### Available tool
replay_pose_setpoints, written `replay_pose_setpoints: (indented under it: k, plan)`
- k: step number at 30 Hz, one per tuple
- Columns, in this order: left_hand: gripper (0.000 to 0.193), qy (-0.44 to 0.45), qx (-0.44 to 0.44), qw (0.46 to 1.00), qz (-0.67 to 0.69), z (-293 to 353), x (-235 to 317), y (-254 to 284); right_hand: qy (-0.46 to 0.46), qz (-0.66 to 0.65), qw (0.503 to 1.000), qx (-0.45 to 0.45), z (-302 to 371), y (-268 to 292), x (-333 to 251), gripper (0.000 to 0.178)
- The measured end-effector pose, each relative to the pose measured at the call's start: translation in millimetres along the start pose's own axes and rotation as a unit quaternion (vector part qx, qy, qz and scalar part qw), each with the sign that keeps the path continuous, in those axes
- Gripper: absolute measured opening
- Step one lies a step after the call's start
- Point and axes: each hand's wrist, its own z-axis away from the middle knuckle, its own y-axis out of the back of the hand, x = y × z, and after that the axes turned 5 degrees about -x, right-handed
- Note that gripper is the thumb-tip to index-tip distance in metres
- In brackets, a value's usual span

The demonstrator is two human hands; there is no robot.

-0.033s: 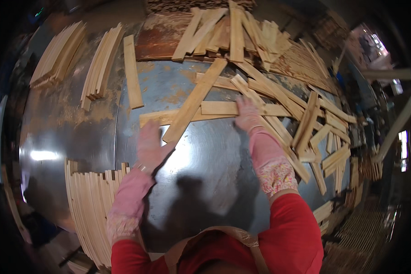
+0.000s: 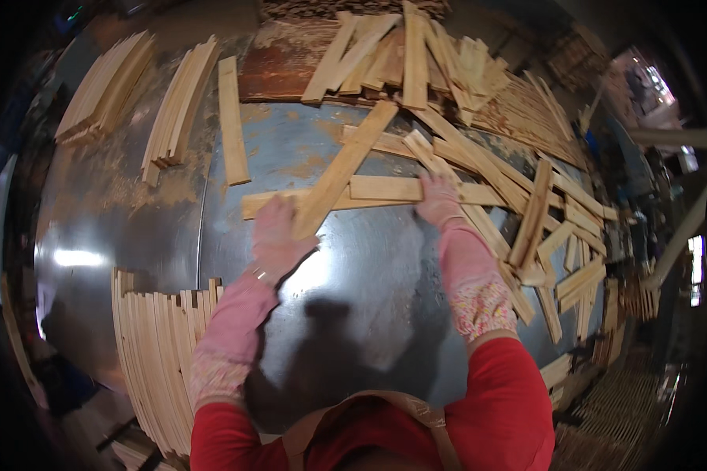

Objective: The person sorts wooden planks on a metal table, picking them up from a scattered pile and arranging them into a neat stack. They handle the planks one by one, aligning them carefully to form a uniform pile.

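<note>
Left hand point(image 2: 278, 240) shifted to slanted plank's point(image 2: 347, 168) near end.

Seen from above, with both forearms point(image 2: 470, 259) stretched forward, well apart; with left hand point(image 2: 278, 239) back upward, thumb spread rightward; with right hand point(image 2: 440, 198) slightly farther forward.

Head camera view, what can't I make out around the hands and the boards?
All in the head view:
Lower end of the slanted board: partly hidden by the left hand.
Right end of the short level board: hidden by the right hand.
Part of the row of slats: behind the pink left sleeve.
Clutter near the right rim: too dark and blurred.
</note>
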Motion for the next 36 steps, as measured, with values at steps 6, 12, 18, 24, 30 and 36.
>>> replay_pose_setpoints:
  k: [6,12,18,24,30,36]
  plan:
    - [0.072,0.043,-0.141,0.989,0.014,-64.6,18.7,-27.1,0.025,-0.004,0.996,-0.085,16.6,13.7,30.3,0.075]
    - [0.067,0.122,0.038,0.991,-0.022,-56.6,-52.1,1.4,0.034,0.032,0.996,-0.077,15.9,1.7,35.6,0.087]
    - [0.063,0.29,0.092,0.951,-0.059,-158.0,-149.0,17.5,0.009,0.011,0.999,-0.046,15.8,-3.6,25.2,0.094]
    - [0.046,0.334,-0.009,0.927,-0.17,-220.2,-280.8,57.5,-0.019,0.027,0.998,-0.05,13.0,-10.2,16.5,0.103]
    - [0.042,0.317,0.076,0.895,-0.305,-221.7,-279.0,83.8,-0.008,0.045,0.999,-0.005,13.4,-37.2,29.6,0.107]
    - [0.074,0.203,0.015,0.961,-0.188,-192.4,-205.4,11.6,0.008,0.05,0.999,-0.019,15.5,-20.2,25.3,0.105]
